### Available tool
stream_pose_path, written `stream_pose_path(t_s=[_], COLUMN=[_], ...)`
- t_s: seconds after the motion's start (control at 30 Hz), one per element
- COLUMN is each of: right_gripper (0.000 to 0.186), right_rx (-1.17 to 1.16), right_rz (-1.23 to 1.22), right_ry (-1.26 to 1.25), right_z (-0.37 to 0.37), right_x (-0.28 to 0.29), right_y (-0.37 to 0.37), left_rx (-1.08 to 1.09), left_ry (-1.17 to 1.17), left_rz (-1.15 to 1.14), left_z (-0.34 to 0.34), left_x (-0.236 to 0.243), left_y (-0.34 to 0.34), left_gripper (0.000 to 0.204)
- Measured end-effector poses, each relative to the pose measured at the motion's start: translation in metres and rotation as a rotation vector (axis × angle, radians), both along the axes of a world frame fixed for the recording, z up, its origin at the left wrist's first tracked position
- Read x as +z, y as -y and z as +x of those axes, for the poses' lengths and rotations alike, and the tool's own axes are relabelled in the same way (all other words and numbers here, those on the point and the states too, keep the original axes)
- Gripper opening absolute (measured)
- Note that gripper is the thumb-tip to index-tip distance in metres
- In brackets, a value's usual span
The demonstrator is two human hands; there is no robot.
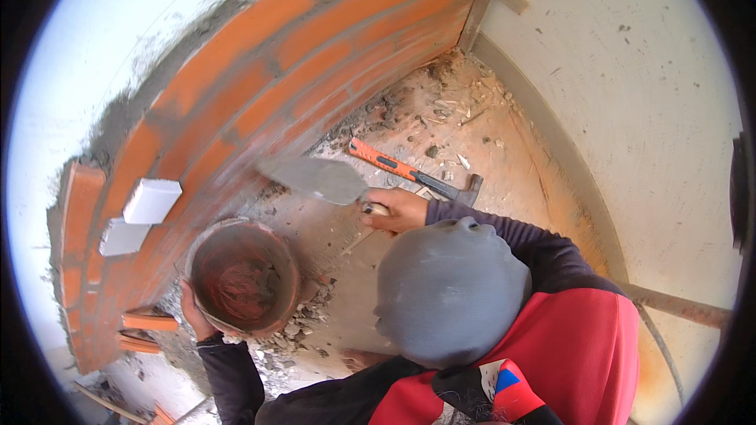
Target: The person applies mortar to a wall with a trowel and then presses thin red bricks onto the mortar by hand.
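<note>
Neither my left hand nor my right hand is in view. Below me crouches a co-worker (575, 346) in a grey head covering and a red-and-black top. Their right hand (405, 209) grips a trowel (311, 179) by its handle, with the broad grey blade pointing left toward the brick wall. Their left hand (194, 307) holds the side of a round bucket (287, 256), which has reddish residue and a little grey material inside. A hammer (382, 156) with an orange-and-black handle lies on the dusty ground just beyond the trowel.
An orange brick wall (291, 31) with grey mortar curves along the left, with white blocks (153, 200) against it. Brick pieces (148, 320) are low at left. Rubble (441, 110) covers the corner floor. A pale panel (614, 110) with rusty metal framing (681, 305) bounds the right.
</note>
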State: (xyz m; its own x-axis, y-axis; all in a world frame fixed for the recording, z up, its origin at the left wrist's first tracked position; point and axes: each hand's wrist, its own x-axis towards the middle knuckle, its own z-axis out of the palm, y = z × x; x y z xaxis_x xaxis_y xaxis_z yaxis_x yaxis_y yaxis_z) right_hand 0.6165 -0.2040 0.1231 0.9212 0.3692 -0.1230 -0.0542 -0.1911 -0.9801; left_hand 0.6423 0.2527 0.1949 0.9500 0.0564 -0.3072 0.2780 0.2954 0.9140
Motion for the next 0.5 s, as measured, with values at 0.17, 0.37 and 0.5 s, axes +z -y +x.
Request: stream_pose_path(t_s=[0.17, 0.37, 0.5], right_gripper=[0.032, 0.041, 0.048], right_rx=[-0.582, -0.992, -1.134], right_rz=[0.011, 0.571, 0.583], right_ry=[0.013, -0.019, 0.028], right_z=[-0.027, 0.015, 0.057], right_x=[-0.019, 0.019, 0.013], right_y=[0.034, 0.079, 0.104], left_rx=[-0.006, 0.044, 0.097], left_ry=[-0.026, -0.044, -0.098], left_rz=[0.012, 0.112, 0.088], left_z=[-0.01, -0.013, -0.013], left_x=[0.003, 0.005, 0.0], left_y=[-0.018, -0.017, -0.023], left_gripper=[0.058, 0.061, 0.064])
